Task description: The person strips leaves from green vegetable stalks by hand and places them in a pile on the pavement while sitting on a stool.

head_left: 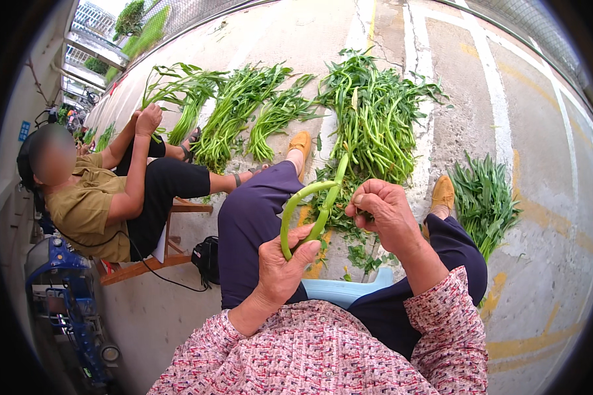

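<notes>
Low in the middle, just above the lap, the left hand [282, 266] has its grip closed round a thick green stem [328, 205], bent over in a loop! On the right, the right hand [389, 214] hovers beside it, fingertips curled in close — whether they pinch anything, I cannot tell. This stem looks light, crisp and perhaps a little slick; likely it snaps if bent hard, so hold it gently at the thick near end. Beyond, leafy greens [385, 112] heap on the concrete floor [547, 263], crossed by painted lines; far off runs a mesh fence [520, 20], and left sits a co-worker [89, 210].
</notes>
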